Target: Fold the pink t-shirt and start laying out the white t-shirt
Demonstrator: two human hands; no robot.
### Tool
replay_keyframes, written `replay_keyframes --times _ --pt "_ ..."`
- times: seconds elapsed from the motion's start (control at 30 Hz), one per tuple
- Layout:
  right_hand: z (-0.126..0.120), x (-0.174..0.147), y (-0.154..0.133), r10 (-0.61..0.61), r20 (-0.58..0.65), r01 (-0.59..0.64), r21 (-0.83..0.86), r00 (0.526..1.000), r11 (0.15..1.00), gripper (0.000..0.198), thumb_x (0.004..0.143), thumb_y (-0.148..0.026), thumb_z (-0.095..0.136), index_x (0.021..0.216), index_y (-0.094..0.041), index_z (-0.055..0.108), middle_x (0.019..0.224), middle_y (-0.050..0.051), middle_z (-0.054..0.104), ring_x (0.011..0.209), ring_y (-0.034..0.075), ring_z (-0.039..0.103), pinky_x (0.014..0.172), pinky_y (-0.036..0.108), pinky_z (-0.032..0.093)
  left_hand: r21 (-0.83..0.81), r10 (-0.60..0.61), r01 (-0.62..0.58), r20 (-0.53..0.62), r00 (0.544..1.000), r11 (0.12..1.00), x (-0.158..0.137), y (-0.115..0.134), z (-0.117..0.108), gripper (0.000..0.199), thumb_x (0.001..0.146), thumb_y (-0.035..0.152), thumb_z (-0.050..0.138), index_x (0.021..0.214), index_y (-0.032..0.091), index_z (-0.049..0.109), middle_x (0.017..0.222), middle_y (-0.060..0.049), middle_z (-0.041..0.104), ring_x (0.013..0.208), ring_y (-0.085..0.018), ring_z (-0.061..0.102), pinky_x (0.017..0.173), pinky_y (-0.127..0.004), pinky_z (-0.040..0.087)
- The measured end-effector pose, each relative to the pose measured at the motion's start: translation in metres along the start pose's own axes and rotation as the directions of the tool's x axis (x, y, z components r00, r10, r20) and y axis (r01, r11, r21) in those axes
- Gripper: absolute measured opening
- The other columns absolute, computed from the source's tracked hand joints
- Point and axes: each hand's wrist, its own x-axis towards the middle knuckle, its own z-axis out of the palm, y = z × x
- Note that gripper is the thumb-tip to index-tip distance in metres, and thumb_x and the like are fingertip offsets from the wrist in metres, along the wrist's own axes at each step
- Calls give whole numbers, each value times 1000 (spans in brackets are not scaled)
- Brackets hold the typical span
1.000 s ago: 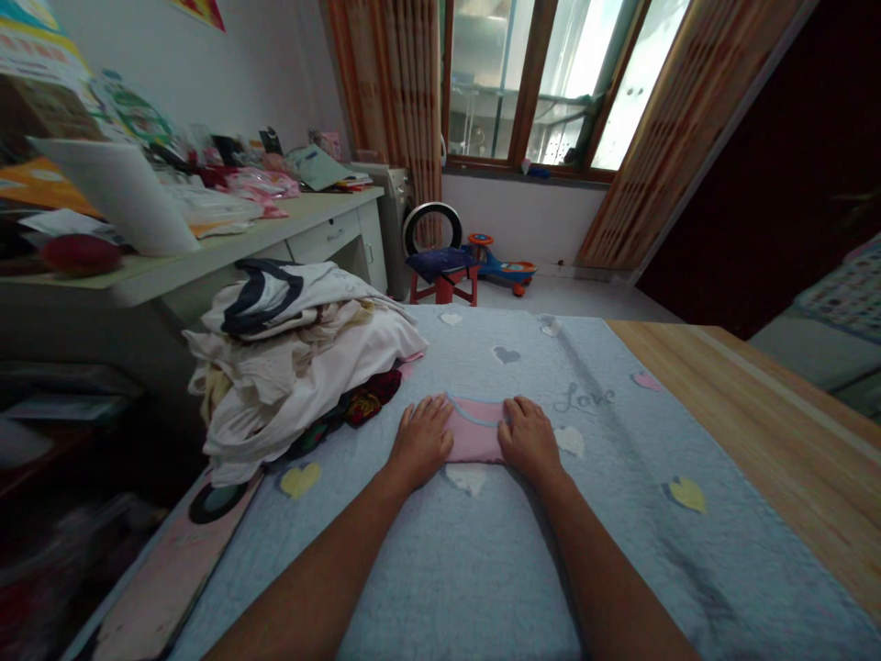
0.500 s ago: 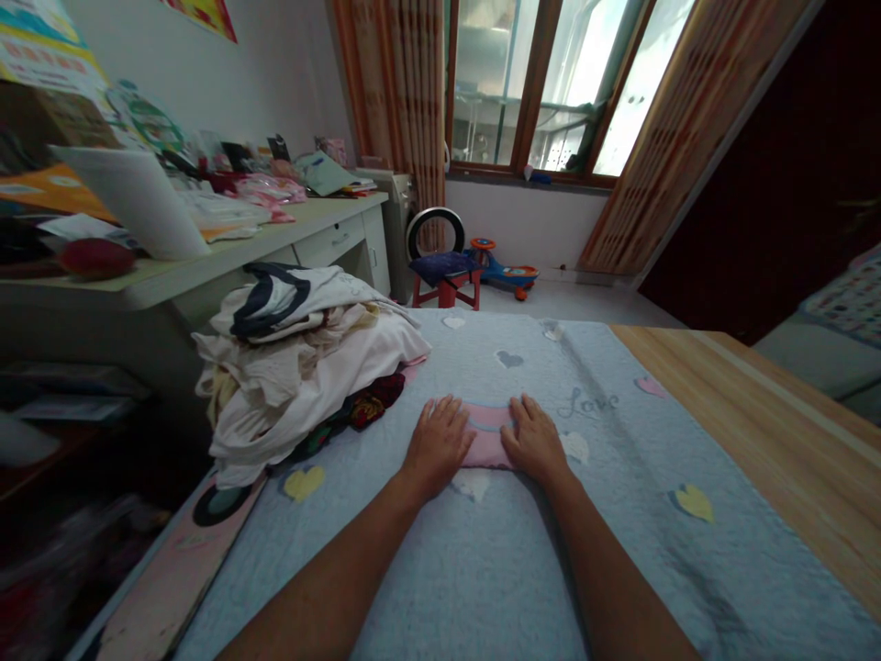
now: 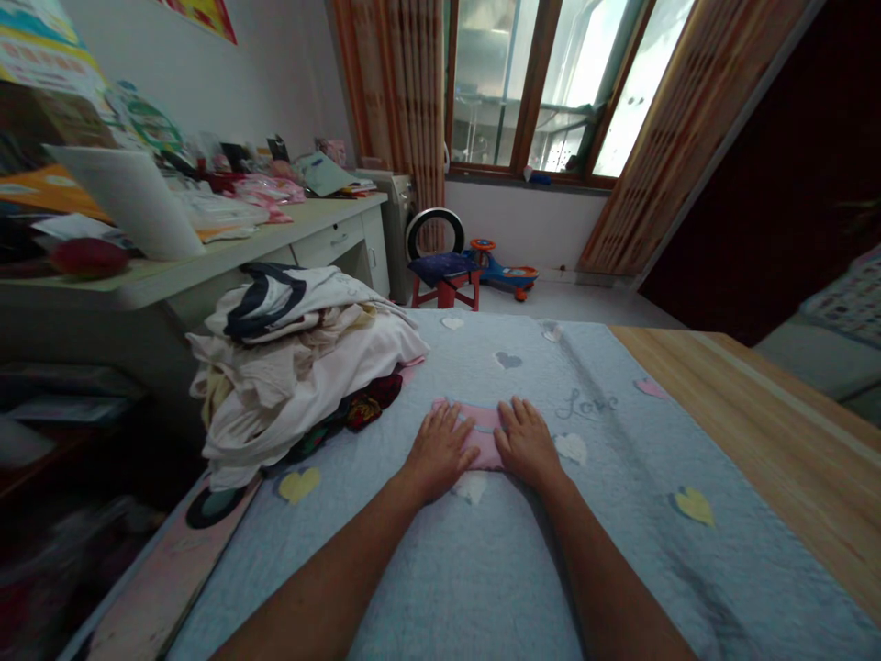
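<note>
A small folded pink cloth (image 3: 485, 450) with a pale blue stripe lies on the light blue heart-patterned bedspread (image 3: 468, 569). My left hand (image 3: 440, 450) rests flat on its left side, fingers spread. On the right side presses my right hand (image 3: 527, 441), palm down with the fingers stretched out. Parts of the cloth are covered by both hands, so its full outline is hidden.
A heap of white and dark clothes (image 3: 309, 367) sits to the left on the bed. Beyond it stands a cluttered desk (image 3: 330, 220). Past the bed's far edge are a red stool (image 3: 446, 292) and a blue ride-on toy (image 3: 509, 274). Bare wood (image 3: 743, 404) borders the right.
Both hands have shifted slightly leftward over the pink cloth, which shows a little more at its upper left. They remain flat on it.
</note>
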Motion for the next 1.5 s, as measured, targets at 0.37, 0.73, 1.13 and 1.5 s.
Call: replay_keyframes --times 0.37,0.73,1.13,1.5 --pt "2 2 1 31 27 -31 8 999 999 61 97 -38 42 150 -9 39 155 19 37 146 30 29 117 43 20 -10 83 -83 -4 997 997 16 28 -5 43 102 30 35 140 14 50 151 -13 47 142 -26 38 117 -45 30" --pt "5 2 3 33 21 -34 41 999 999 61 96 -38 42 149 -9 39 155 18 38 145 29 30 117 43 21 -4 30 -30 -32 999 1000 19 22 9 56 100 55 37 142 20 49 152 -12 44 144 -31 34 117 -47 28" --pt "-7 -2 -5 -21 -159 55 212 987 976 23 87 -20 51 105 -17 65 113 11 62 109 23 53 104 36 35 -21 24 -25 -23 999 999 19 22 9 54 99 48 40 145 21 45 155 -11 40 145 -30 32 117 -48 26" --pt "-8 -2 -7 -1 -107 19 167 994 986 21 89 -21 52 106 -18 64 115 11 60 109 24 51 97 33 36 -30 28 -28 -2 1000 999 21 19 9 51 97 40 44 144 20 46 155 -11 40 146 -29 31 118 -47 26"
